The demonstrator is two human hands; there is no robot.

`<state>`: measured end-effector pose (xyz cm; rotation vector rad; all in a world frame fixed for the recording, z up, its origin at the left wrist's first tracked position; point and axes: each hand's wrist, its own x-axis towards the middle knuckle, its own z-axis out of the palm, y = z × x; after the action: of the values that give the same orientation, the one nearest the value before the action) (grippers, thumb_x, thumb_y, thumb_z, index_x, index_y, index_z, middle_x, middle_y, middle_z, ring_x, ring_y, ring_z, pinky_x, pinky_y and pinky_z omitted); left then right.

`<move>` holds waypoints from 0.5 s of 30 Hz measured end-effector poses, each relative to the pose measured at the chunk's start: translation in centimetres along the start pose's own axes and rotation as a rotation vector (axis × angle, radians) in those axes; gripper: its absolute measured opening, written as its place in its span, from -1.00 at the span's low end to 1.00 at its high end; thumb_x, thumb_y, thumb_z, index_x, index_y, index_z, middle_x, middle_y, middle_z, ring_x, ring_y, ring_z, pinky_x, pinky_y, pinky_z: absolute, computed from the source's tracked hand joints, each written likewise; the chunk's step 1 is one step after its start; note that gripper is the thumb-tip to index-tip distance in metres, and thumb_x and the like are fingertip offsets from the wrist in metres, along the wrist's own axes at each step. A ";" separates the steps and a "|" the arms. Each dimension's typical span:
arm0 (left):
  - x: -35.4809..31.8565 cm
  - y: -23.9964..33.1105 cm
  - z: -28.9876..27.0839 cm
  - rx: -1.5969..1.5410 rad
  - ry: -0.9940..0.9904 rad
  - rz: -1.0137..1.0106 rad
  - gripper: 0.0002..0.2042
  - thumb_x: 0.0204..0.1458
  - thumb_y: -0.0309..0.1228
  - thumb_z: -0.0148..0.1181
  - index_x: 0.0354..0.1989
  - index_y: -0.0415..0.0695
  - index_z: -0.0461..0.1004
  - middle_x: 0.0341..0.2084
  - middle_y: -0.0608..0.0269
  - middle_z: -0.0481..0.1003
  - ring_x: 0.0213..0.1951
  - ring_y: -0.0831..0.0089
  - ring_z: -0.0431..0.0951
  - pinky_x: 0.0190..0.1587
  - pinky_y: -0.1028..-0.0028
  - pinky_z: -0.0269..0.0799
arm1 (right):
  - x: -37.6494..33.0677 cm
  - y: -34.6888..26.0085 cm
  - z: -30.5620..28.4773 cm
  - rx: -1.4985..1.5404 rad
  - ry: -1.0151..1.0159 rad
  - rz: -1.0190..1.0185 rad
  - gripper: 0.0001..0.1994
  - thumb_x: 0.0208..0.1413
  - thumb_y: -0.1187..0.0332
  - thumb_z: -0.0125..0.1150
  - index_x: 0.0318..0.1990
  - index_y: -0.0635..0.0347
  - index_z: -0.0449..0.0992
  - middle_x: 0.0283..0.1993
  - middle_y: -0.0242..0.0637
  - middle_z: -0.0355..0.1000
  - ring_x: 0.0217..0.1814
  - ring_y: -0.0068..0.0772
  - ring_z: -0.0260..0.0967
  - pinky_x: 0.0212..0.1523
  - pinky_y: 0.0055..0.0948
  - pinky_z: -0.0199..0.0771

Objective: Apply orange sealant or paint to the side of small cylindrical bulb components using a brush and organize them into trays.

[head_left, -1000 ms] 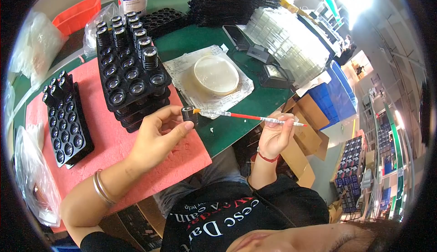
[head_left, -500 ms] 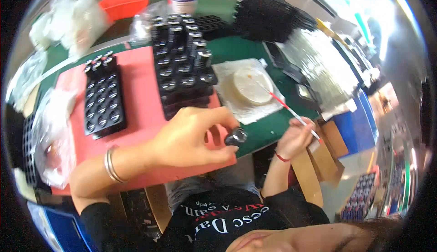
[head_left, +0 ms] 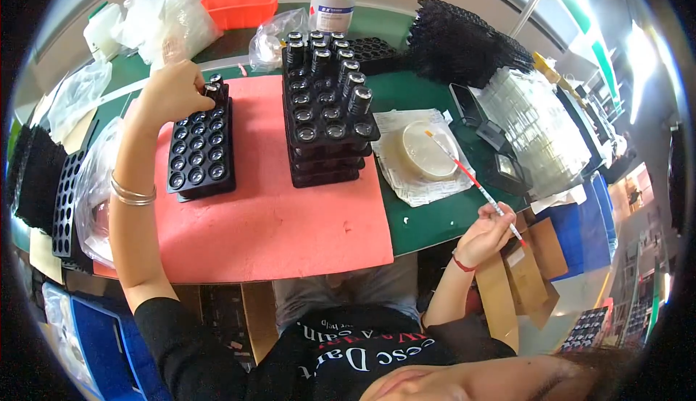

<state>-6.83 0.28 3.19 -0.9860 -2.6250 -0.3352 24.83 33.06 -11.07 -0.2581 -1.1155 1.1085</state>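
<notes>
My left hand (head_left: 174, 91) reaches over the far end of the left black tray (head_left: 227, 162), fingers closed in a pinch on a small black cylinder with a glassy end (head_left: 212, 89). Fingers partly hide that piece. Glassy round ends fill the tray's other wells. With my right hand (head_left: 487, 236) I grip a thin paintbrush (head_left: 477, 186) with a red and white handle. Its tip is over a round pale dish (head_left: 414, 156) resting on folded paper. Between my hands stands a stack of black trays (head_left: 326, 162); several black cylinders (head_left: 359, 101) rise from the top one.
A pink mat (head_left: 290, 234) lies under the trays on the green table. Behind stand a tin can (head_left: 333, 11), a red bin (head_left: 243, 8) and plastic bags (head_left: 174, 13). Stacked black trays (head_left: 471, 42) and wrapped clear trays (head_left: 540, 122) occupy the far right.
My left hand has moved from the mat's near right, where it held a black cylinder, to the left tray's far end. The right hand keeps the brush near the dish. The view has shifted.
</notes>
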 end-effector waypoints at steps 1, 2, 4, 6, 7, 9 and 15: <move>0.2 -0.6 0.4 -0.002 0.003 -0.001 -0.74 -0.45 -0.29 0.22 -0.64 -0.27 0.46 -0.72 -0.02 0.40 -0.61 0.17 0.44 -0.49 0.32 0.35 | 0.0 0.0 0.0 0.005 -0.001 0.006 -0.70 0.18 0.18 -0.19 -0.35 0.25 0.34 -0.46 -0.33 0.27 -0.43 -0.53 0.20 -0.38 -0.56 0.18; 0.6 -0.7 0.7 0.001 -0.046 -0.015 -0.75 -0.46 -0.30 0.23 -0.67 -0.27 0.46 -0.73 -0.02 0.40 -0.62 0.15 0.44 -0.50 0.31 0.34 | 0.0 -0.1 -0.2 0.006 0.000 0.010 -0.70 0.18 0.18 -0.19 -0.35 0.25 0.34 -0.46 -0.33 0.27 -0.43 -0.53 0.20 -0.39 -0.57 0.18; 0.9 -0.8 1.2 0.001 -0.095 -0.030 -0.76 -0.48 -0.31 0.24 -0.70 -0.26 0.46 -0.74 -0.03 0.40 -0.63 0.14 0.44 -0.51 0.30 0.34 | 0.1 -0.1 -0.3 -0.001 -0.003 0.008 -0.71 0.18 0.19 -0.19 -0.34 0.25 0.34 -0.45 -0.32 0.28 -0.43 -0.53 0.20 -0.39 -0.56 0.19; 1.0 -0.9 1.6 0.010 -0.170 -0.046 -0.76 -0.51 -0.32 0.26 -0.73 -0.26 0.45 -0.74 -0.03 0.41 -0.61 0.11 0.45 -0.50 0.29 0.35 | 0.0 -0.1 -0.5 -0.005 -0.008 0.010 -0.71 0.18 0.20 -0.19 -0.34 0.25 0.34 -0.45 -0.32 0.28 -0.43 -0.53 0.21 -0.40 -0.56 0.19; 1.0 -0.8 1.7 0.008 -0.169 -0.048 -0.76 -0.51 -0.32 0.26 -0.73 -0.26 0.45 -0.74 -0.03 0.41 -0.61 0.11 0.45 -0.50 0.29 0.35 | -0.1 0.0 -0.5 -0.025 -0.011 0.018 -0.70 0.18 0.17 -0.19 -0.31 0.24 0.34 -0.45 -0.33 0.27 -0.42 -0.54 0.19 -0.38 -0.57 0.16; 1.1 -0.4 2.2 0.027 -0.174 -0.036 -0.76 -0.53 -0.33 0.28 -0.71 -0.26 0.46 -0.73 -0.02 0.42 -0.60 0.10 0.46 -0.47 0.27 0.38 | 0.0 0.1 -0.6 -0.049 -0.014 0.019 -0.68 0.18 0.14 -0.19 -0.27 0.24 0.34 -0.45 -0.35 0.27 -0.40 -0.55 0.17 -0.35 -0.57 0.12; 1.3 -0.8 2.9 0.061 -0.207 -0.114 -0.77 -0.51 -0.34 0.27 -0.70 -0.26 0.48 -0.68 -0.03 0.45 -0.55 0.11 0.49 -0.42 0.28 0.41 | -0.1 -0.2 -0.1 -0.068 -0.011 0.004 -0.69 0.18 0.15 -0.19 -0.27 0.25 0.34 -0.46 -0.35 0.26 -0.42 -0.55 0.17 -0.39 -0.57 0.13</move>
<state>-8.94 1.38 0.93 -0.8962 -2.8668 -0.1860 25.02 32.90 -11.01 -0.3080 -1.1645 1.0783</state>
